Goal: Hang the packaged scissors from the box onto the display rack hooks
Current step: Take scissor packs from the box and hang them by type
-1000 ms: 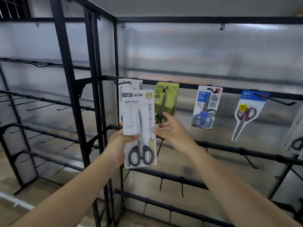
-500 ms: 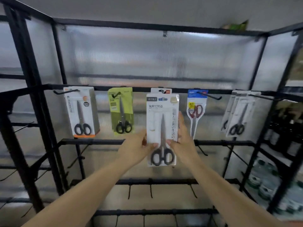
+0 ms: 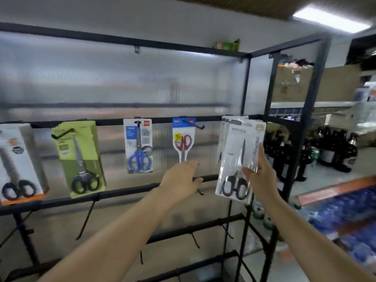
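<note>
Looks like we're mid-hang here: the right hand (image 3: 262, 178) has the white pack of black-handled scissors (image 3: 240, 161) up at the far right end of the display rack (image 3: 126, 120), right in front of a small stack of matching packs (image 3: 224, 127) that seem to be already on a hook there. Can't actually see that hook since the pack covers it, so no idea if the hang hole is on yet, my guess is it isn't. Next move would be lining the hole at the top of the card up with the hook tip and sliding it back toward the panel, and the clear plastic looks floppy so keeping the top edge steady is the fiddly bit. Right grip: thumb on the front of the pack, fingers curled behind its right edge, pinching it around the lower middle just above the handles. Left hand (image 3: 182, 180) is holding nothing, fingers relaxed and mostly straight, sitting low and to the left of the held pack, over the lower rail (image 3: 122, 193); whether it touches the rail I can't tell. Further left of that hand, hanging on the same top rail: red-handled scissors (image 3: 183, 142), blue-handled scissors (image 3: 139, 148), a green pack (image 3: 78, 157) and another white and orange pack (image 3: 17, 161). No box in view.
</note>
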`<state>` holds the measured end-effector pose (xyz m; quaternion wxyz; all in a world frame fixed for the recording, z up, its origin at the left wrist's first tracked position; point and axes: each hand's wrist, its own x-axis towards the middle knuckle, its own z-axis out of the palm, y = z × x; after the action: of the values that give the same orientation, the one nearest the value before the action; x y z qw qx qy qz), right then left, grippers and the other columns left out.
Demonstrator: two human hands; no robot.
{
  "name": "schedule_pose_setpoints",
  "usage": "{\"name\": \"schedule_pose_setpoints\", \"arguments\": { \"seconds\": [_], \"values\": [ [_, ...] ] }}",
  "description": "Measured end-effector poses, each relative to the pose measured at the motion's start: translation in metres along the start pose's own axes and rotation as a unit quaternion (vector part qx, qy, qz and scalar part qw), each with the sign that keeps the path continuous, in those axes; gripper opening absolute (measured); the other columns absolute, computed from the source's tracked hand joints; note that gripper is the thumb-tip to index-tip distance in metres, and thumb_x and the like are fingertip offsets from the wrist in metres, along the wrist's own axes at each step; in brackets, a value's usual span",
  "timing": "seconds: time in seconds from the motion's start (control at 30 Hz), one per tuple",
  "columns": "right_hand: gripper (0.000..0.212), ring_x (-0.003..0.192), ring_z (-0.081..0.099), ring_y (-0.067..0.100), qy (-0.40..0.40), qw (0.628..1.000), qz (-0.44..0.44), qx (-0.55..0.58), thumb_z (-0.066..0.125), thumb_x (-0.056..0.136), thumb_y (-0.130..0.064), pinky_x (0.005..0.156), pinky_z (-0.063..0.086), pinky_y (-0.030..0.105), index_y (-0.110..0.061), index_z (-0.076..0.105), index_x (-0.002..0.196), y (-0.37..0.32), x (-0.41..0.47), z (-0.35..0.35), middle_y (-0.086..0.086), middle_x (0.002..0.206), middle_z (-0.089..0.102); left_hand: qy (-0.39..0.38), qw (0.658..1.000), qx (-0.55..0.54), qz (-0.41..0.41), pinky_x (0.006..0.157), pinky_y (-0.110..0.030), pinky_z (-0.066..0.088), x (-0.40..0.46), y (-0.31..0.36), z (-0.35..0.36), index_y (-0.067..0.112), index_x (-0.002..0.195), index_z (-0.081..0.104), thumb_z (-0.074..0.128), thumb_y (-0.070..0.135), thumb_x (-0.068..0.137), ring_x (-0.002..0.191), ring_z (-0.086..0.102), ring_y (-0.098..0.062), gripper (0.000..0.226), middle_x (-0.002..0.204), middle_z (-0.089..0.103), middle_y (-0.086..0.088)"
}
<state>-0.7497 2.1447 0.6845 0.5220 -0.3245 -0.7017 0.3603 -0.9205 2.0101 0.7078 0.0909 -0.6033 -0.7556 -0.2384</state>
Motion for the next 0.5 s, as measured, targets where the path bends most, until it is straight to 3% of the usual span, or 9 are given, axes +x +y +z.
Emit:
{"name": "schedule_pose_setpoints", "arguments": {
  "seconds": [0.07,0.17,0.27,0.4,0.47,0.5],
  "values": [
    [0.083,0.096,0.062,0.004,0.017,1.0,0.003,-0.001,0.055,0.086,0.006,0.065,0.051,0.008,-0.033,0.015,0.147,0.007,0.008,-0.021,-0.01,0.136,0.045,-0.006,1.0,-0.002,0.019,0.095,-0.032,0.04,0.008,0.012,0.006,0.021,0.14,0.037,0.053,0.036,0.093,0.121,0.048,-0.018,0.052,0.139,0.047,0.001],
    [0.08,0.096,0.055,-0.005,0.032,0.999,0.023,-0.03,0.053,0.085,0.009,0.077,0.053,0.028,-0.032,0.023,0.146,0.016,0.022,-0.045,-0.031,0.116,0.041,-0.012,0.999,0.004,0.034,0.095,-0.032,0.04,0.018,0.026,0.015,0.02,0.138,0.039,0.054,0.034,0.092,0.12,0.048,-0.019,0.05,0.137,0.048,0.0],
    [0.08,0.091,0.061,-0.001,0.025,0.999,0.033,-0.02,0.051,0.085,0.01,0.072,0.054,0.024,-0.034,0.024,0.146,0.021,0.036,-0.059,-0.023,0.134,0.035,-0.019,0.999,0.01,0.045,0.097,-0.03,0.038,0.028,0.037,0.022,0.02,0.138,0.039,0.053,0.033,0.092,0.123,0.046,-0.019,0.05,0.139,0.047,0.0],
    [0.078,0.099,0.063,0.025,0.01,0.998,0.051,-0.031,0.051,0.086,0.009,0.083,0.053,0.037,-0.033,0.023,0.146,0.026,0.058,-0.065,-0.008,0.148,0.034,-0.027,0.998,0.021,0.049,0.101,-0.034,0.037,0.041,0.049,0.029,0.019,0.14,0.038,0.052,0.033,0.093,0.128,0.043,-0.019,0.051,0.143,0.043,0.001],
    [0.076,0.069,0.066,0.015,0.007,0.997,0.067,-0.038,0.049,0.087,0.008,0.066,0.056,0.031,-0.034,0.025,0.145,0.031,0.067,-0.065,-0.015,0.135,0.046,-0.031,0.998,0.024,0.047,0.101,-0.036,0.038,0.048,0.053,0.033,0.019,0.139,0.039,0.052,0.032,0.093,0.126,0.044,-0.02,0.049,0.141,0.045,0.0],
    [0.075,0.047,0.055,0.005,0.007,0.996,0.073,-0.041,0.047,0.087,0.009,0.052,0.05,0.022,-0.035,0.026,0.145,0.035,0.071,-0.066,-0.02,0.116,0.052,-0.033,0.998,0.024,0.046,0.1,-0.036,0.04,0.051,0.054,0.035,0.019,0.138,0.04,0.052,0.032,0.093,0.125,0.045,-0.02,0.048,0.139,0.047,-0.001]
  ]
}}
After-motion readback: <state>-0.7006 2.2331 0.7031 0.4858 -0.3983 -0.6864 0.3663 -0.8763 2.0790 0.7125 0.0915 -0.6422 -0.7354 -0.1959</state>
